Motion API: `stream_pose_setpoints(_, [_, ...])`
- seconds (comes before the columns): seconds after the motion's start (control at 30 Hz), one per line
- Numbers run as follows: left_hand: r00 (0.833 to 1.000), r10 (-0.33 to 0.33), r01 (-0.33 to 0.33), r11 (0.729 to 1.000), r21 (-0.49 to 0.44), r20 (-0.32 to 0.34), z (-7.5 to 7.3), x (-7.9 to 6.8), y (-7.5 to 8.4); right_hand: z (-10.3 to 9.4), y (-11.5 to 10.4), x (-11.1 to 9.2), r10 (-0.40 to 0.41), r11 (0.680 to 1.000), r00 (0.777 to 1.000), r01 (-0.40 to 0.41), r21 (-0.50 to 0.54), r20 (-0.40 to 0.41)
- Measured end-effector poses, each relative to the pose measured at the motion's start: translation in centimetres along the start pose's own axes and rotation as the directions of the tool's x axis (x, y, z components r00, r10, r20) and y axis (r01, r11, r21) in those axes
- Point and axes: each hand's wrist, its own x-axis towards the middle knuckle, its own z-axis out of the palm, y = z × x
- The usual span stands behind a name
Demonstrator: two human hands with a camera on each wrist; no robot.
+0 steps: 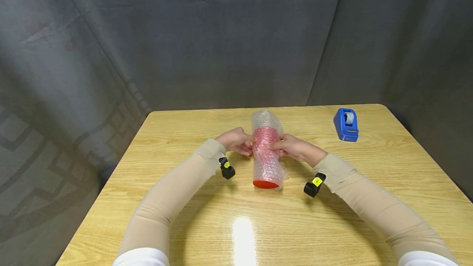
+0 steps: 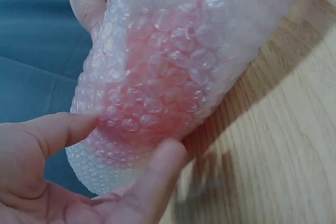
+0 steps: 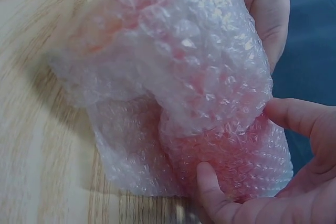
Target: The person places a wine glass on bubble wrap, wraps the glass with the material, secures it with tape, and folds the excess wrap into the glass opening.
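A red cylindrical object wrapped in clear bubble wrap (image 1: 267, 151) is between my two hands, its long side running away from me. Its bare red end (image 1: 265, 184) faces me; the exact kind of object is hidden by the wrap. My left hand (image 1: 236, 140) holds the roll from the left, thumb and fingers against the bubbles. From the right, my right hand (image 1: 295, 147) grips it with the thumb on top. A loose flap of bubble wrap (image 3: 128, 153) sticks out on the roll's right side in the right wrist view.
A blue tape dispenser (image 1: 346, 125) with a roll of tape stands at the back right of the wooden table (image 1: 207, 225). Behind the table's far edge hangs a dark grey curtain (image 1: 229, 44), which also runs along both sides.
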Motion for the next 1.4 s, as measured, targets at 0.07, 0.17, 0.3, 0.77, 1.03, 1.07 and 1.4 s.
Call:
stream_pose_setpoints(0.07, [1.0,-0.021,0.021,1.0,0.008,-0.011,0.0,0.1,-0.1,0.0,0.0,-0.1,0.004,1.0,1.0,-0.004,-0.007,0.002])
stream_pose_setpoints(0.17, [0.999,-0.038,0.038,0.999,-0.003,-0.002,-0.1,0.3,-0.2,0.0,-0.1,-0.1,0.012,1.0,1.0,-0.012,-0.006,-0.005])
stream_pose_setpoints(0.3, [0.998,-0.042,0.044,0.998,-0.05,0.037,0.0,0.4,-0.3,0.0,0.0,0.0,0.012,1.0,1.0,-0.012,0.007,-0.007])
stream_pose_setpoints(0.77, [0.999,-0.041,0.043,0.997,-0.069,0.031,-0.8,-0.1,-0.5,0.7,0.3,0.6,-0.018,0.997,0.999,0.015,0.071,0.038])
stream_pose_setpoints(1.03, [1.0,-0.022,0.023,0.999,-0.025,0.017,-1.0,-0.6,-0.4,0.7,0.4,0.8,-0.012,0.996,0.997,0.005,0.089,0.079])
stream_pose_setpoints(1.07, [1.0,-0.016,0.016,1.0,-0.014,0.018,-1.0,-0.7,-0.4,0.6,0.5,0.8,-0.003,0.996,0.997,-0.005,0.091,0.08])
stream_pose_setpoints(1.4, [0.997,0.077,-0.077,0.993,0.092,0.011,0.2,-1.2,0.0,-0.7,0.6,0.0,0.068,0.988,0.997,-0.072,0.137,0.037])
